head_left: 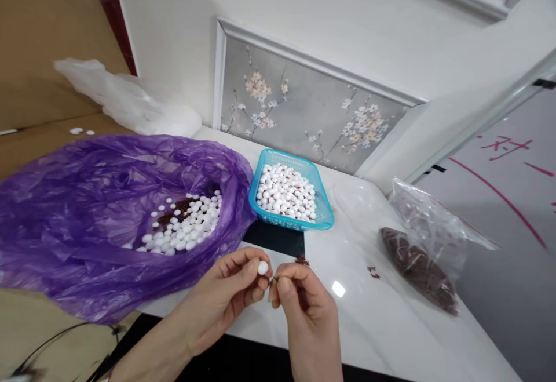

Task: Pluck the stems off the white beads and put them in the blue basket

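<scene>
My left hand (232,289) pinches a small white ball (263,267) between thumb and fingertips. Close beside it, my right hand (310,306) has thumb and forefinger pressed together; what they hold, if anything, is too small to make out. Beyond my hands stands a blue plastic basket (324,219) heaped with white balls (286,192), with reddish-brown bits showing among them. On the left, an open purple plastic bag (87,196) contains more white balls (186,234) and dark brown bits (176,213). A little clump of brown bits (302,260) lies just behind my right hand.
A clear zip bag (423,266) of brown material lies on the white tabletop (360,324) at right, with stray brown bits (373,272) nearby. A crumpled translucent bag (139,106) rests at the back left. A wall with a floral panel (304,98) rises behind the table.
</scene>
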Motion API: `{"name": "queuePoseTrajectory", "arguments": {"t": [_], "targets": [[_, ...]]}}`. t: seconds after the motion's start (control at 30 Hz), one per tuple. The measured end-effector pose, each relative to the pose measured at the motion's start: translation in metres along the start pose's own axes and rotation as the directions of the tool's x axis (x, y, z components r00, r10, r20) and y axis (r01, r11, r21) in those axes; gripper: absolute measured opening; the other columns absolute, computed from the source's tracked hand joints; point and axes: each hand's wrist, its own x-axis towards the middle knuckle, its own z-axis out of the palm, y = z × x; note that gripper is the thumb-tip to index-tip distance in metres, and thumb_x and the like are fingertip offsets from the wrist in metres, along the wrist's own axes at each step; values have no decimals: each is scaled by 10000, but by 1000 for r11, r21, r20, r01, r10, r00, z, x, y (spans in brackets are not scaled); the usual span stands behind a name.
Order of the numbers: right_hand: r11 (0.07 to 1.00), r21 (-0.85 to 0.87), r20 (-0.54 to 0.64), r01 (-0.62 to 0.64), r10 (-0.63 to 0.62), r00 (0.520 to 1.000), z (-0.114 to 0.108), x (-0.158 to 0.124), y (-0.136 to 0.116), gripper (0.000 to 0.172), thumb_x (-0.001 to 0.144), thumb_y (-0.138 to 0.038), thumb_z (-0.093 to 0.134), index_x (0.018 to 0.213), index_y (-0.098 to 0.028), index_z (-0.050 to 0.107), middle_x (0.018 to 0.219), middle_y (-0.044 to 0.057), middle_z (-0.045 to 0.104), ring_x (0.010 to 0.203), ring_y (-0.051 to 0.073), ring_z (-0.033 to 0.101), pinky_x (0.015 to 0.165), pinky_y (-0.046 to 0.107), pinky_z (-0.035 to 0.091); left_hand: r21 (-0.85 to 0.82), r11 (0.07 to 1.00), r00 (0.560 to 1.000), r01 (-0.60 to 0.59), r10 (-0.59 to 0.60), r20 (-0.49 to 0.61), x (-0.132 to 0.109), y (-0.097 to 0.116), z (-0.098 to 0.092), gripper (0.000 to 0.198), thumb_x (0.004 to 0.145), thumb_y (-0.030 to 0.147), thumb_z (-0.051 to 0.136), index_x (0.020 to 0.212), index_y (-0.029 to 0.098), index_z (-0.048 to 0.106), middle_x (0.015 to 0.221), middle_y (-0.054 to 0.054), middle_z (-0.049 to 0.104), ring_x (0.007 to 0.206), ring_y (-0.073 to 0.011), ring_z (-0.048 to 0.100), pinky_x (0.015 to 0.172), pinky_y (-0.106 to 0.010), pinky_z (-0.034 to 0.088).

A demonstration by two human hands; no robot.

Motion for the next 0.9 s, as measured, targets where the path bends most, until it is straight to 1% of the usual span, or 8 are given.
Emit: {"name": "queuePoseTrajectory", "arguments": {"t": [0.07, 0.17, 0.3, 0.43, 0.57, 0.9], "targets": [[999, -18, -4, 27, -27, 1000, 4, 0, 0, 175, 911, -293, 512, 769, -215, 576, 654, -41, 509, 631, 103, 507, 615, 199, 455, 18, 1000, 1000, -14, 14, 4, 0, -2, 1, 137, 839, 257, 639, 781, 138, 673, 679, 10, 575, 627, -54, 539, 653, -149, 467], [997, -54, 0, 60, -60, 998, 6, 0, 0, 191, 920, -289, 490, 754, -215, 549, 683, -35, 520, 656, 107, 513, 627, 197, 456, 25, 999, 1000, -24, 24, 7, 1, -5, 2, 131, 840, 253, 637, 781, 142, 673, 674, 14, 572, 628, -56, 539, 648, -150, 451], [993, -101, 9, 61, -60, 998, 7, -1, 0, 197, 925, -299, 480, 758, -213, 540, 702, -24, 531, 668, 117, 521, 631, 210, 458, 48, 998, 999, -36, 35, 14, 2, -6, 1, 129, 841, 262, 634, 794, 150, 679, 666, 13, 572, 643, -69, 537, 662, -171, 442], [994, -88, -1, 71, -71, 997, 9, -1, 2, 188, 931, -302, 472, 777, -214, 536, 707, -24, 528, 672, 117, 522, 636, 212, 458, 105, 993, 999, -53, 54, -7, 0, -5, 0, 103, 827, 260, 652, 797, 165, 680, 667, 18, 575, 659, -76, 520, 690, -191, 433], [995, -68, 4, 77, -77, 997, 11, -1, 4, 175, 937, -295, 465, 797, -217, 534, 726, -27, 523, 680, 109, 516, 644, 204, 448, 163, 985, 998, -60, 64, -21, -2, -3, 0, 129, 820, 279, 659, 764, 164, 678, 664, 14, 581, 669, -83, 504, 694, -200, 422], [993, -79, 18, 88, -87, 996, 11, 1, 6, 174, 931, -283, 469, 782, -214, 527, 716, -34, 506, 661, 102, 504, 619, 188, 445, 124, 990, 996, -61, 68, -55, -2, -8, -1, 91, 790, 284, 691, 785, 194, 702, 672, 22, 579, 695, -96, 508, 732, -226, 425]]}}
